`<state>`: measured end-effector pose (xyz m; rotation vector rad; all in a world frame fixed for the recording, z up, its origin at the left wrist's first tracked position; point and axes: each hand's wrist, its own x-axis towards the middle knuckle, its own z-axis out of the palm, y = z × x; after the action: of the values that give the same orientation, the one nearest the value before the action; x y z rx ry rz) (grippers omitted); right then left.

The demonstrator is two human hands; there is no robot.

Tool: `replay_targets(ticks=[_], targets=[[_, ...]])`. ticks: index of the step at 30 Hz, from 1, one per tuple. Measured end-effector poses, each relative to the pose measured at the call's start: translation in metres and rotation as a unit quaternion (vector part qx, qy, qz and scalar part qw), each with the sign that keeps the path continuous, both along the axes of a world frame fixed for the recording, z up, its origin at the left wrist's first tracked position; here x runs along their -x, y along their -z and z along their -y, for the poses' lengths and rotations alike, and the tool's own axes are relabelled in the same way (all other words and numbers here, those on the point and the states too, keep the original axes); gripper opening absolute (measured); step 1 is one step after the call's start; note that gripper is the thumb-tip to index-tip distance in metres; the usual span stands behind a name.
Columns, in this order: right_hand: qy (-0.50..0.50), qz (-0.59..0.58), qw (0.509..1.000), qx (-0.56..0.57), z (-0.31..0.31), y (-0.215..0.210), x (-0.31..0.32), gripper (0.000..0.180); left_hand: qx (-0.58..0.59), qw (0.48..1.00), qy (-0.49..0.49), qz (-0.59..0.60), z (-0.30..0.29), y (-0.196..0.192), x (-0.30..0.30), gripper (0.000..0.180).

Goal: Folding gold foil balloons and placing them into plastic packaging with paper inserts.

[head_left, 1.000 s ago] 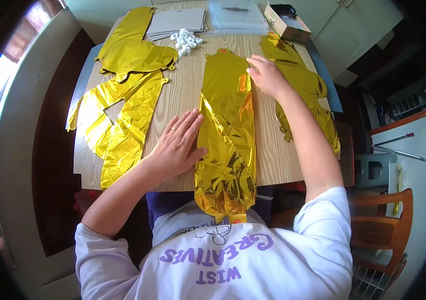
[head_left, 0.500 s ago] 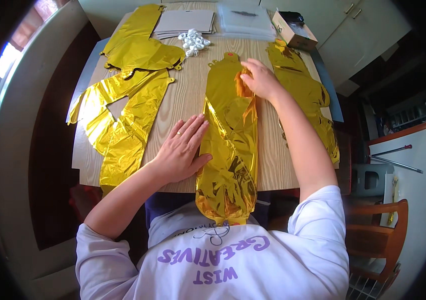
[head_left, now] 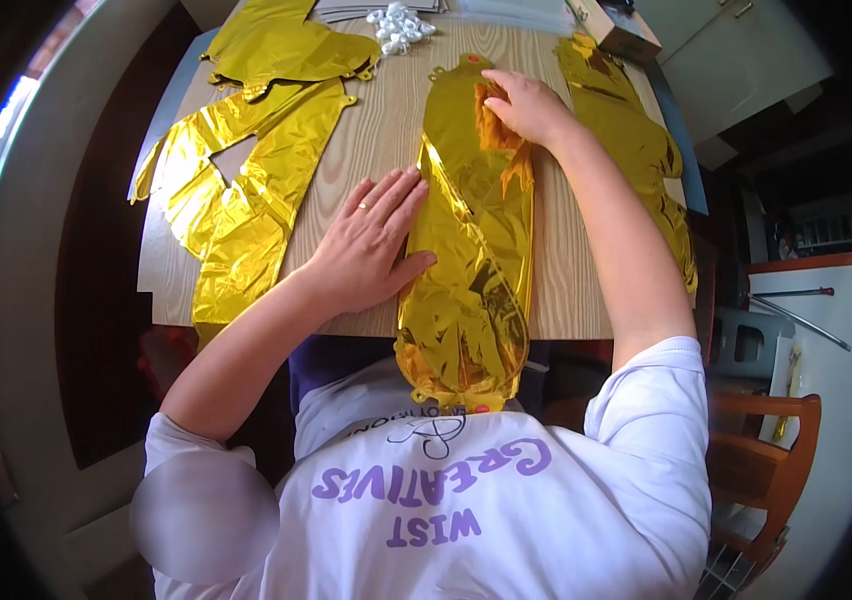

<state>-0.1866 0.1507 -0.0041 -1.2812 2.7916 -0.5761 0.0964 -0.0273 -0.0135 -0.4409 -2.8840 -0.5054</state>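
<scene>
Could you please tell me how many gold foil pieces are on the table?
4 visible: an upper left piece, a lower left piece, a middle piece and a right piece; more may be hidden underneath.

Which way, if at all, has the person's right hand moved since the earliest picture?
Yes: the right hand has shifted leftward, judged against the pile of small white pieces on the table.

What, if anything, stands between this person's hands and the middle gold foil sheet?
Nothing visible does. The left hand overlaps the left edge of the gold foil sheet, and the right hand is at its upper right edge.
</scene>
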Motion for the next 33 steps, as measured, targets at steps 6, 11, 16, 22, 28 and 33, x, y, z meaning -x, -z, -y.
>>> replay_targets(ticks=[6, 11, 16, 22, 28, 33], targets=[[0.015, 0.000, 1.000, 0.015, -0.005, 0.005, -0.005, 0.048, 0.007, 1.000, 0.003, 0.000, 0.000, 0.002, 0.000, 0.077], [0.018, -0.022, 0.999, 0.040, -0.005, 0.012, -0.010, 0.047, 0.028, 1.000, 0.001, 0.006, -0.001, 0.000, 0.001, 0.076], [0.015, -0.033, 0.999, 0.038, -0.008, 0.016, -0.013, 0.046, 0.027, 1.000, -0.001, 0.009, -0.001, -0.001, 0.000, 0.075], [0.008, -0.030, 0.998, 0.045, -0.012, 0.014, -0.013, 0.046, 0.035, 0.999, 0.004, 0.009, -0.001, 0.001, 0.000, 0.074], [0.009, -0.024, 0.998, 0.054, -0.015, 0.021, -0.021, 0.048, 0.035, 0.999, 0.002, 0.008, 0.001, 0.001, -0.001, 0.074], [0.022, -0.024, 0.998, 0.061, -0.016, 0.018, -0.019, 0.048, 0.031, 1.000, 0.003, -0.005, 0.001, 0.003, -0.001, 0.074]])
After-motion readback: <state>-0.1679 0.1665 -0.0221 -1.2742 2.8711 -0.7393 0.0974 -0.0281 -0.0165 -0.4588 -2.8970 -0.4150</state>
